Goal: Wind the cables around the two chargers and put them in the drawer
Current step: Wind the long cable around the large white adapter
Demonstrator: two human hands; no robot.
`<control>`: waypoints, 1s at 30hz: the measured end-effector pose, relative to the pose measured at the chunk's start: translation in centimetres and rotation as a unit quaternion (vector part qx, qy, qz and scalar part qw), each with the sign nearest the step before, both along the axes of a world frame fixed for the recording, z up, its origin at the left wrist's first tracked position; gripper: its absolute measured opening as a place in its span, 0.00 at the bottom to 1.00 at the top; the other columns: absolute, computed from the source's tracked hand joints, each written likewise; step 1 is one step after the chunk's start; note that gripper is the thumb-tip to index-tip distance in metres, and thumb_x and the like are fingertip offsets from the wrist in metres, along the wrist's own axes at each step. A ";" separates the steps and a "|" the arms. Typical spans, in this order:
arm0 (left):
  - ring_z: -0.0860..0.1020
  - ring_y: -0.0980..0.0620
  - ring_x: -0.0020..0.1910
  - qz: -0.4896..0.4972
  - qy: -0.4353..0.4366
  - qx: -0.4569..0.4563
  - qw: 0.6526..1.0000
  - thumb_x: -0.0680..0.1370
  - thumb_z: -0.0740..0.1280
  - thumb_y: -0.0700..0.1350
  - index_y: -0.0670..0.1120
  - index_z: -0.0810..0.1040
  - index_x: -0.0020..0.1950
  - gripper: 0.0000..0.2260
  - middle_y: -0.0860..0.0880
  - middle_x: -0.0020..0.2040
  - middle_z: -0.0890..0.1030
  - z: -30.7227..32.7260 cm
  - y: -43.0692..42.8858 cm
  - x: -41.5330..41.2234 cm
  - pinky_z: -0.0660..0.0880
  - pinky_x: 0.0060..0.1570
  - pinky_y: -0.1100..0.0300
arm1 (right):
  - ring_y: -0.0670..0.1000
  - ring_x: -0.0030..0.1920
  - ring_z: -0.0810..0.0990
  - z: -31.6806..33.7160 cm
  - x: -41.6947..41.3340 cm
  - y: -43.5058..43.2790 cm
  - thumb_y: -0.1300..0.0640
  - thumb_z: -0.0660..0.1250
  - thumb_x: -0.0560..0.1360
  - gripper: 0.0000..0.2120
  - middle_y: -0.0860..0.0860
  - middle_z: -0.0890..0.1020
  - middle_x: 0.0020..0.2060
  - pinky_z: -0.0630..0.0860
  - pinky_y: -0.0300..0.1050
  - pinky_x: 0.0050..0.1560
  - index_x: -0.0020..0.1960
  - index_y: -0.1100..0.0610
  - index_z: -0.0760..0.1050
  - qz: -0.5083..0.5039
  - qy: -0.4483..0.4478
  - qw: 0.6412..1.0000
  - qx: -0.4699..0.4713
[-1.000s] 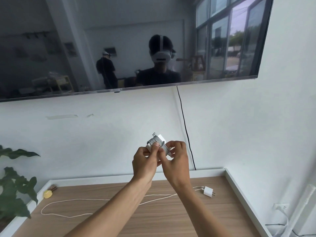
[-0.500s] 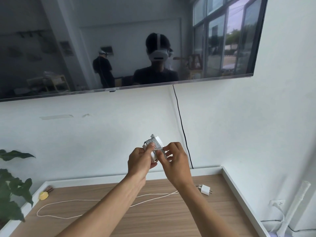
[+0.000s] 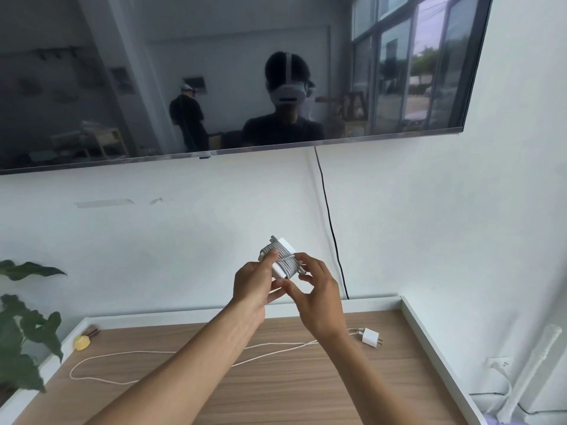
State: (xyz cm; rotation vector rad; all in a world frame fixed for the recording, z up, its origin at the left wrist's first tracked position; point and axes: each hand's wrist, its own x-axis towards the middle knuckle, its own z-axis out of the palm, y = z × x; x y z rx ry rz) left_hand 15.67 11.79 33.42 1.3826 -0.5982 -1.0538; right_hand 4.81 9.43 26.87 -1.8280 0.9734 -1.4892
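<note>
— Where is the first charger?

— Up in the air above the wood-topped, white-rimmed desk [image 3: 306, 394], between both hands. It is a white block-shaped charger [image 3: 285, 244] with its grey cable [image 3: 290, 266] coiled tightly round the middle.

— And the fingers?

— The left hand [image 3: 251, 289] grips the block from below and behind, thumb flat on top of the coil. The right hand [image 3: 322, 302] pinches the loose end of the grey cable at the coil's right side, its other fingers half curled beneath.

— Any brand or print on it?

— Too small to read.

— The second one?

— A small white plug-in charger [image 3: 370, 336] lies on the desk near the right rim, prongs pointing right. Its thin white cable [image 3: 138, 352] trails leftward in a long, unwound loop.

— Anything else?

— A small yellow round object [image 3: 81, 343] in the far left corner, a green leafy plant [image 3: 21, 332] beside it, and a dark wall-mounted screen [image 3: 214, 72] above, with a black cord [image 3: 329, 225] hanging down the wall.
</note>
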 end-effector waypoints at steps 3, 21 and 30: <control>0.79 0.48 0.34 -0.008 0.004 0.012 1.000 0.77 0.68 0.51 0.35 0.77 0.59 0.20 0.44 0.41 0.81 -0.4 0.1 0.1 0.82 0.37 0.55 | 0.42 0.53 0.77 0.2 -0.4 -0.1 0.52 0.74 0.71 0.20 0.44 0.77 0.53 0.76 0.39 0.56 0.61 0.47 0.73 0.006 0.024 1.000 0.000; 0.83 0.49 0.38 -0.094 -0.036 -0.033 0.994 0.79 0.67 0.47 0.35 0.79 0.50 0.13 0.42 0.43 0.84 1.2 -1.1 -0.8 0.81 0.37 0.59 | 0.44 0.48 0.75 2.9 -1.4 -1.3 0.54 0.74 0.68 0.19 0.44 0.74 0.51 0.71 0.30 0.48 0.56 0.52 0.72 -0.063 0.027 0.998 0.008; 0.84 0.48 0.35 -0.083 -0.028 -0.074 0.993 0.79 0.68 0.45 0.36 0.78 0.47 0.11 0.41 0.41 0.84 1.8 -1.1 -1.5 0.81 0.34 0.60 | 0.45 0.49 0.75 4.1 -2.1 -1.3 0.50 0.74 0.68 0.20 0.44 0.74 0.53 0.70 0.27 0.47 0.56 0.51 0.72 -0.068 0.030 0.997 0.001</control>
